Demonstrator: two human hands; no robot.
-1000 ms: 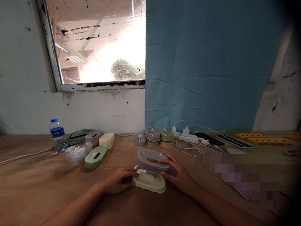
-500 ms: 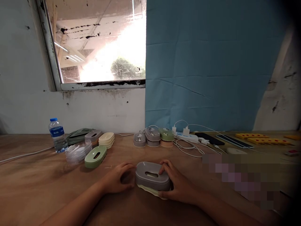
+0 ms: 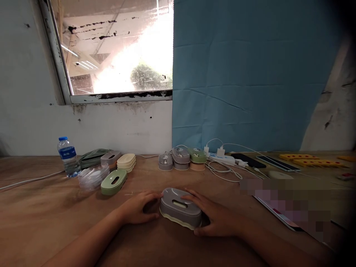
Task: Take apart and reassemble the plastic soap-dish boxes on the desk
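Observation:
A grey oval plastic cover (image 3: 180, 213) with a slot in its top sits over a cream base (image 3: 178, 223), whose wavy rim shows along the lower edge. My right hand (image 3: 214, 215) is around the right end, its fingers on top and the thumb low at the near corner. At the left end, my left hand (image 3: 140, 209) is curved with thumb and fingers apart; its fingertips reach the cover's side, though firm contact cannot be made out. To the left lie a green slotted cover (image 3: 114, 182) and a stack of cream bases (image 3: 127, 163).
Clear plastic pieces (image 3: 94, 176), a water bottle (image 3: 68, 157) and a green pouch (image 3: 93, 157) stand at the left. Finished-looking grey boxes (image 3: 181, 158) and a green-topped box (image 3: 197, 155) are at the back. Cables (image 3: 222, 172), phones (image 3: 276, 163) and yellow strips (image 3: 317, 163) lie right.
The grey cover now sits more evenly over the cream base, which stuck out at the near right before. My right fingers have loosened and spread along the top; my left hand stays close.

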